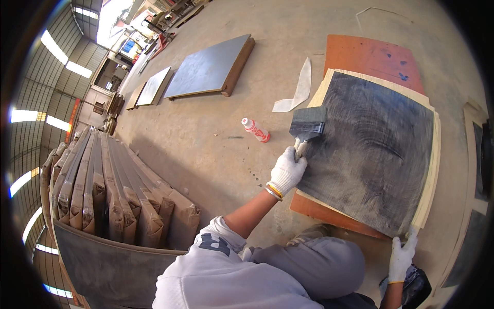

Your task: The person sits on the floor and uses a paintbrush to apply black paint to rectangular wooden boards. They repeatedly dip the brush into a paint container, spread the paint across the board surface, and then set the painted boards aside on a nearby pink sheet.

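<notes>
Left hand (288, 170) grips the wide brush (307, 124) by its handle; right hand (402, 256) touches the near right corner of the black sheet (375, 149), pinch unclear. That sheet tops pale sheets (430, 188) and an orange board (373, 54) on the floor (206, 121); uneven pushing could skew it. The brush straddles its left edge and might snag. A wide swing could knock the bottle (256, 130).

We see a bright scene, with light strips (54, 47) glaring along the left and the far opening (109, 23) washed out. Soft shadow falls on the floor (216, 116) beside the wrapped boards (181, 221). We find the middle fairly sharp, the distance hazy, straight edges bowed and the corners black.
</notes>
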### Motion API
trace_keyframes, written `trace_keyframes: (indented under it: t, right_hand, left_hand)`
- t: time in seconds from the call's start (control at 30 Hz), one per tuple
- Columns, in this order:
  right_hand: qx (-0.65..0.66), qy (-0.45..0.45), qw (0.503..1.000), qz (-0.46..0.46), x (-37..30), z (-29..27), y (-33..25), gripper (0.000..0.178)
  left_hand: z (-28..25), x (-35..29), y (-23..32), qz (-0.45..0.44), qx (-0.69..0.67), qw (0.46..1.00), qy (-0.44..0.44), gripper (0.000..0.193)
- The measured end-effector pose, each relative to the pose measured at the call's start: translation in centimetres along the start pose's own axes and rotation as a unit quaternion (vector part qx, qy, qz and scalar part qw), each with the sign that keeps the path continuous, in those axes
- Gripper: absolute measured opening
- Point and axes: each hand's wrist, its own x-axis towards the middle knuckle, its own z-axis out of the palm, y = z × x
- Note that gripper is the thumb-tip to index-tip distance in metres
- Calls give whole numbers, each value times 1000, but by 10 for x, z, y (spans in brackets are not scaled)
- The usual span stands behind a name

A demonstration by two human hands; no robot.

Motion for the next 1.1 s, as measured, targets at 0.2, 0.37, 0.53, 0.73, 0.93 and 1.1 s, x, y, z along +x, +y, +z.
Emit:
trace_keyframes:
  t: [0.2,0.37,0.53,0.73,0.93,1.1]
  right_hand:
    - [207,-105,957,176,-27,-14,-39,55]
    - [348,-145,883,280,-8,-24,-28,48]
    - [234,-76,938,244,-4,0,-5,60]
    - [472,14,841,263,-6,-40,-41,68]
    - [472,18,853,223,12,-80,-15,82]
    - [376,150,884,233,-38,-108,-22,85]
  left_hand:
    - [-14,38,-25,16,-157,988,-4,26]
    - [-5,46,-16,-69,-362,927,-66,12]
    - [-1,57,2,-43,-379,919,-97,15]
    - [-13,33,45,-40,-432,893,-117,8]
    - [-12,48,52,48,-439,879,-178,7]
    - [6,49,74,30,-481,851,-209,6]
